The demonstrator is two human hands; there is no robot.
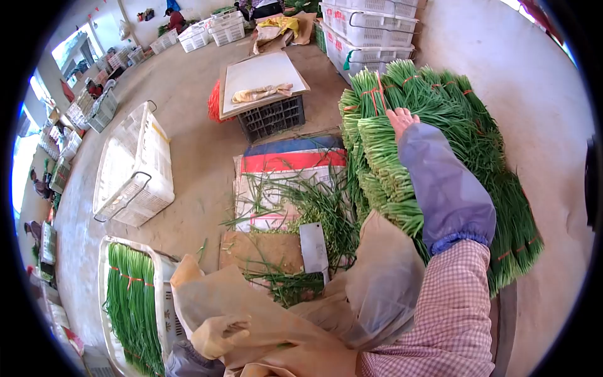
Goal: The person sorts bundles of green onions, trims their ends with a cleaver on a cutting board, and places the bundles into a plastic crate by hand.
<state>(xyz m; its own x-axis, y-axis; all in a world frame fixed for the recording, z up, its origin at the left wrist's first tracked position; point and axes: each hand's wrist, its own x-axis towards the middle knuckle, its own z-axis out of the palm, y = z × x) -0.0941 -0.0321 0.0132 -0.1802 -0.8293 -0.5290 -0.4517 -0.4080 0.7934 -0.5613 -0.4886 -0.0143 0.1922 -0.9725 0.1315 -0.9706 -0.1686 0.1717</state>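
My right hand [402, 120] reaches forward to the top of a big pile of green stalks [440, 103] bundled with red ties; its fingers lie spread on a bundle at the pile's left part. Purple sleeve covers cover my forearm. My left hand is out of sight; only a grey-purple sleeve [191, 359] shows at the bottom, beside a white basket [164, 292] holding tied green bundles [130, 301]. A cleaver [313, 248] lies on a brown board [260, 251] before my knees, with loose green leaves [320, 201] strewn about it.
A white crate [147, 169] stands at the left. Ahead is a board [264, 78] on a black crate [273, 118], with red ties [214, 103] beside it. Stacked white crates [370, 28] stand behind the pile. Several people work further off at the left and back.
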